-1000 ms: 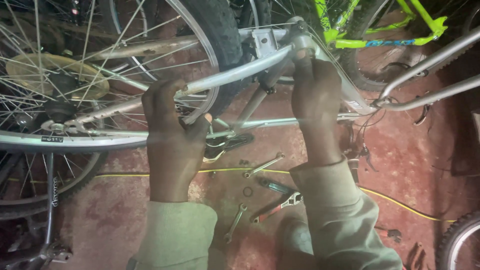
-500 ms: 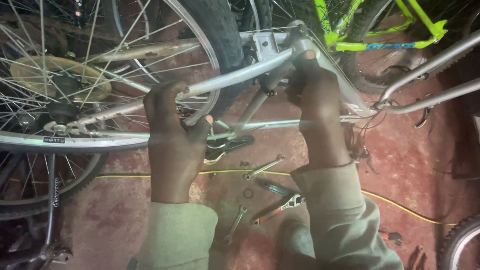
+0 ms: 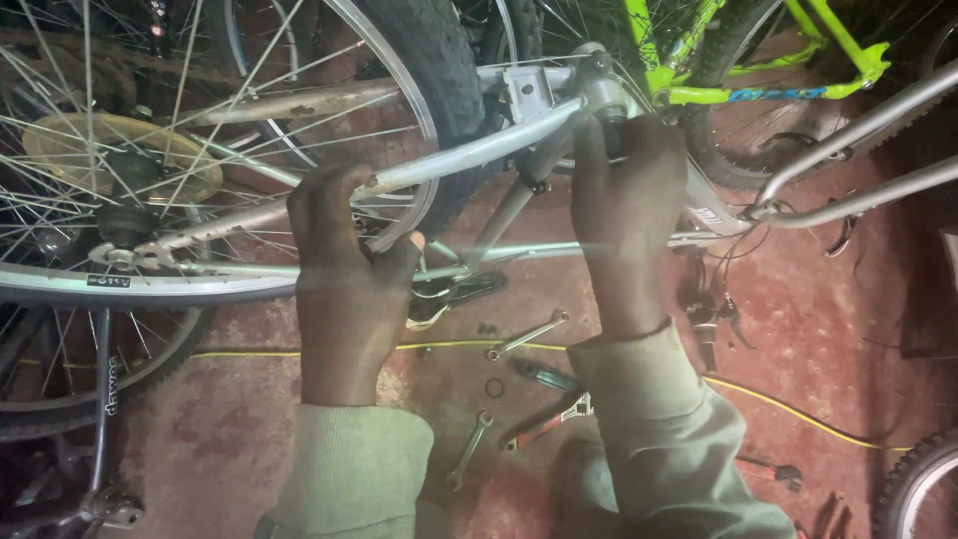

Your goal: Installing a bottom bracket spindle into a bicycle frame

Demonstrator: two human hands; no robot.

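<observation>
An upturned silver bicycle frame lies across the view, its rear wheel at the left. My left hand is wrapped around the silver chainstay tube next to the tyre. My right hand grips the bottom bracket shell where the frame tubes meet; what lies under its fingers is hidden. Both sleeves are pale green.
Spanners, pliers with red handles and small rings lie on the red floor below the frame. A yellow cable runs across the floor. A bright green bicycle frame stands behind, and another tyre shows at bottom right.
Both hands keep their grips on the frame. My right hand has shifted slightly at the bottom bracket; the view has barely moved.
</observation>
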